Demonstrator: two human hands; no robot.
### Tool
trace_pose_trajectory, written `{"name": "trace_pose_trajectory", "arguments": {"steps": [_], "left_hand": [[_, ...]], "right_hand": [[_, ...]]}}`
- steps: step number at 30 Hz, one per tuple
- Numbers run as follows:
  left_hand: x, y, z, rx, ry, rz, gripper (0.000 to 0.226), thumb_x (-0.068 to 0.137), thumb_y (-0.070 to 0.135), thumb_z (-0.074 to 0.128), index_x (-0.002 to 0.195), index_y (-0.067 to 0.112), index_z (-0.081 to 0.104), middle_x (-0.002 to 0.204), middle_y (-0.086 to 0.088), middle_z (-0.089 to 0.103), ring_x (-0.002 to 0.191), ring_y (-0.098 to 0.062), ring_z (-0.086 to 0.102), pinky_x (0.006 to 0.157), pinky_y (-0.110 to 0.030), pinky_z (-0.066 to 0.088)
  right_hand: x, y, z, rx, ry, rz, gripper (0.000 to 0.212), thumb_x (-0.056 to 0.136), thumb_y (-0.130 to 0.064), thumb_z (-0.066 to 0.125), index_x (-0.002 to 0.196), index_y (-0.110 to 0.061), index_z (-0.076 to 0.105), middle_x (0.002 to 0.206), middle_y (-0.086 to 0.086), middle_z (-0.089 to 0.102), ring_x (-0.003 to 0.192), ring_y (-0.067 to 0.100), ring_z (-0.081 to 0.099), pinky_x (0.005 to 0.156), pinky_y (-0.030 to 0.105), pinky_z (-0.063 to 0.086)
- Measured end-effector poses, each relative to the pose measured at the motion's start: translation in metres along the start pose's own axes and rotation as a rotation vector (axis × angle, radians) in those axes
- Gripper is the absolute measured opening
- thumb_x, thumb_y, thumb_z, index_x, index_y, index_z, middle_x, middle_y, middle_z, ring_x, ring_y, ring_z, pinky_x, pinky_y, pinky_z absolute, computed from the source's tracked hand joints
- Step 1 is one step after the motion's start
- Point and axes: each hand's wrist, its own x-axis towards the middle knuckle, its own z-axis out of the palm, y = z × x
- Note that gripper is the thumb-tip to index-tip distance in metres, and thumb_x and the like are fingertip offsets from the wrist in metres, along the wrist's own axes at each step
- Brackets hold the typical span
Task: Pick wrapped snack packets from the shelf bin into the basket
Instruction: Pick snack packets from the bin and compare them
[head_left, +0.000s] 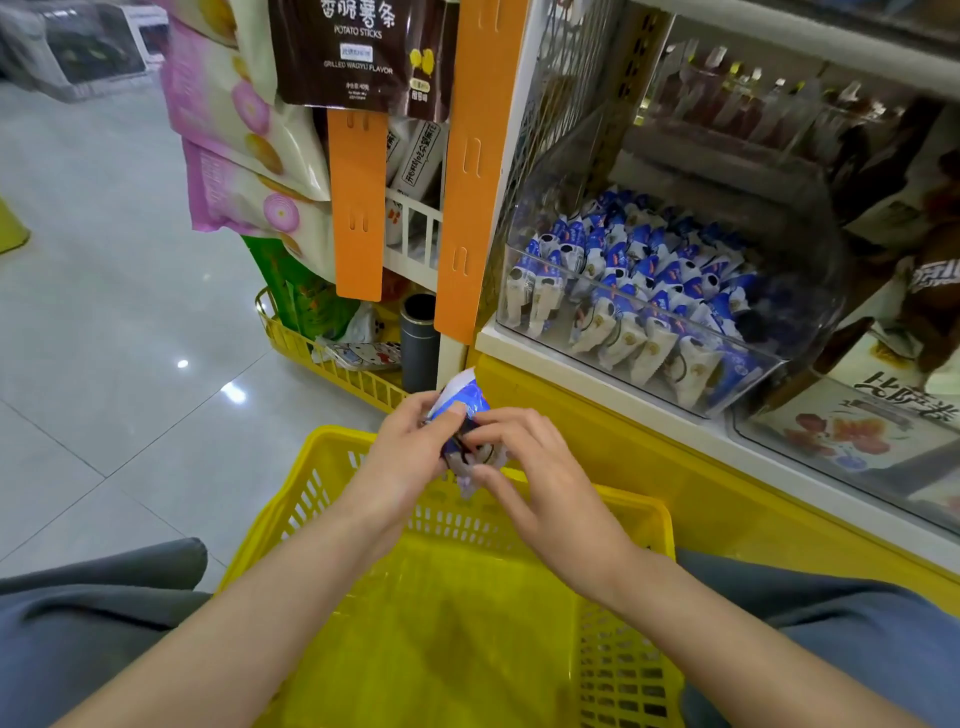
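Both hands meet at 12 o'clock, right over the far rim of the basket (631, 506). L hand (410, 447) curls round the packet (460, 402), thumb across its blue top. R hand (540, 493) pinches the lower end w/ fingertips, other fingers loosely spread. Can't tell if it's one packet or a couple bunched together. Bin (670, 318) sits at 2 o'clock on the shelf, full of more packets (639, 270).

What could go wrong, as I judge it:
- Packet hangs above the rim, not the basket's middle. If I let go here it may hit the rim and drop outside at 12, btwn basket and the yellow shelf base (597, 415).
- Wrap looks glossy, prob slick. Two hands on one small thing means a loose moment when one lets go; it could slide out.
- If it's a bunch, the lower one is only pinched, so it could slip free first.
- Squeezing too hard could crush what's inside.

Safer: bring it back toward 6 and lower before I let go.
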Motion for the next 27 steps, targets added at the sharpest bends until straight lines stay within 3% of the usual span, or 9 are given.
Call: {"name": "trace_pose_trajectory", "arguments": {"steps": [3,6,10,15,18,22,27], "left_hand": [[0.0,0.005,0.001,-0.074,-0.026,0.033,0.025,0.097,0.018,0.043,0.112,0.002,0.055,0.108,-0.021,0.065,0.095,-0.027,0.065,0.088,-0.039,0.051],[0.001,0.009,0.002,-0.143,-0.038,0.034,0.03,0.098,0.019,0.041,0.118,0.0,0.054,0.112,-0.02,0.065,0.102,-0.026,0.064,0.088,-0.034,0.053],[0.001,0.014,0.003,-0.28,-0.067,0.004,0.029,0.098,0.022,0.04,0.11,0.003,0.058,0.101,-0.013,0.07,0.088,-0.019,0.069,0.076,-0.028,0.057],[-0.001,0.015,0.007,-0.167,-0.209,-0.008,0.031,0.091,0.027,0.051,0.112,0.006,0.061,0.105,-0.01,0.07,0.094,-0.019,0.067,0.083,-0.032,0.055],[-0.003,0.014,0.011,-0.096,-0.242,0.035,0.03,0.089,0.021,0.056,0.116,0.009,0.06,0.106,-0.006,0.071,0.099,-0.018,0.066,0.089,-0.033,0.053],[0.0,0.018,0.012,-0.087,-0.149,0.101,0.024,0.091,0.023,0.055,0.112,0.016,0.062,0.112,-0.012,0.067,0.103,-0.018,0.062,0.099,-0.044,0.046],[0.008,0.025,0.012,-0.085,-0.121,0.15,0.014,0.09,0.029,0.054,0.101,0.026,0.062,0.101,0.004,0.072,0.092,-0.014,0.067,0.086,-0.033,0.051]], "right_hand": [[0.005,0.002,-0.006,0.099,0.135,0.148,0.028,0.089,-0.018,0.059,0.115,-0.014,0.053,0.111,-0.008,0.048,0.104,0.002,0.047,0.09,0.008,0.036],[0.015,0.004,-0.017,0.401,0.092,0.402,0.022,0.087,-0.011,0.061,0.108,-0.016,0.055,0.102,-0.008,0.058,0.091,0.0,0.056,0.083,0.013,0.046],[0.018,0.003,-0.028,0.698,0.0,0.505,0.013,0.088,-0.004,0.057,0.098,-0.012,0.062,0.091,0.006,0.068,0.066,-0.001,0.062,0.063,0.012,0.05],[0.015,-0.003,-0.033,0.876,0.165,0.587,0.014,0.087,0.0,0.057,0.1,-0.002,0.059,0.093,0.015,0.067,0.06,0.004,0.064,0.059,0.014,0.053],[0.012,-0.007,-0.036,0.767,0.136,0.519,0.013,0.085,-0.003,0.06,0.097,-0.009,0.059,0.09,0.007,0.068,0.067,0.003,0.064,0.063,0.016,0.054],[0.017,-0.006,-0.057,0.328,0.175,0.308,0.016,0.089,-0.017,0.058,0.1,-0.029,0.058,0.097,-0.01,0.066,0.087,-0.005,0.06,0.08,0.011,0.047],[0.066,0.017,-0.122,-0.067,0.337,0.198,0.022,0.092,-0.026,0.052,0.113,-0.027,0.059,0.102,-0.017,0.061,0.092,-0.005,0.057,0.076,0.009,0.046]]}}
